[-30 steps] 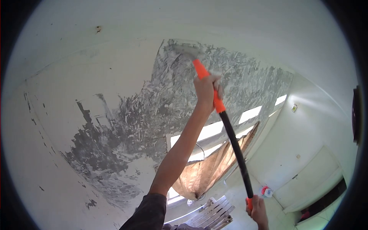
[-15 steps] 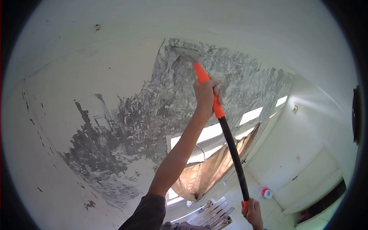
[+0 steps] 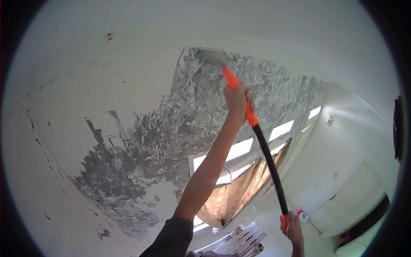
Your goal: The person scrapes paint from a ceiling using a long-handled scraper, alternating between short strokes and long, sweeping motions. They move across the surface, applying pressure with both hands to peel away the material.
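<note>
A long tool [image 3: 269,165] with a black shaft and orange grips slants from the lower right to the upper middle. My left hand [image 3: 238,102] is wrapped round its upper orange grip. Lower right, my right hand [image 3: 292,227] is closed round the orange end of the shaft. The tool's grey head [image 3: 213,57] is blurred and lies against the top of the scraped wall [image 3: 201,107]. Grey patches show there beside the pale coating [image 3: 128,81] on the left.
Bright window openings [image 3: 281,130] with a brown cloth [image 3: 231,197] stand below the scraped area. A slatted wooden piece [image 3: 239,244] is at the bottom. A red and white container [image 3: 302,215] and a door [image 3: 349,199] are at the right.
Both my hands and the tool have shifted to the right in view. The tool's head has moved slightly right along the top of the wall. My right hand appears higher.
</note>
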Available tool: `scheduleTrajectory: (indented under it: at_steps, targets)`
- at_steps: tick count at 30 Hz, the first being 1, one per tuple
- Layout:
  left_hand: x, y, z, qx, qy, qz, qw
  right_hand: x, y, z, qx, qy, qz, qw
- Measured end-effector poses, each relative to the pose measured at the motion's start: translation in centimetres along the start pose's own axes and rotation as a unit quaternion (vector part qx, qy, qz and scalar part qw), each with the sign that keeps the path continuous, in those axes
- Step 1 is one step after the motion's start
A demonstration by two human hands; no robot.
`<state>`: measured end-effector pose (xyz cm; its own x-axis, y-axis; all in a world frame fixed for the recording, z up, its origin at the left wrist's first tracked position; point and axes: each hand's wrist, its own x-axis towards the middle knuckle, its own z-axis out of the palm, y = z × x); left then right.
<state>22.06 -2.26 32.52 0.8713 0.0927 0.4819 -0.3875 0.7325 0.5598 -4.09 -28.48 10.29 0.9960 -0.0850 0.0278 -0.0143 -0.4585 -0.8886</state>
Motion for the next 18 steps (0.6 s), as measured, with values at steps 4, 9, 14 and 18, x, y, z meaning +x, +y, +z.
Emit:
scheduleTrajectory:
  at_steps: [4, 9, 14, 18]
  targets:
    - [0.9, -1.4, 0.6, -0.023, 0.008, 0.026, 0.999, 1.1, -0.4, -1.8, 0.019, 0.016, 0.015, 1.000]
    - [-0.6, -2.7, -0.8, -0.005, 0.027, -0.012, 1.000, 1.6, 2.2, -1.5, 0.025, -0.013, 0.003, 1.000]
    - [1.9, -2.1, 2.0, -0.014, 0.027, 0.014, 0.999, 2.1, 0.0, -2.5, 0.039, 0.031, 0.020, 0.999]
    - [0.5, -3.6, -1.3, 0.037, 0.017, 0.013, 0.999, 1.9, 6.2, 1.3, -0.137, -0.033, -0.134, 0.981]
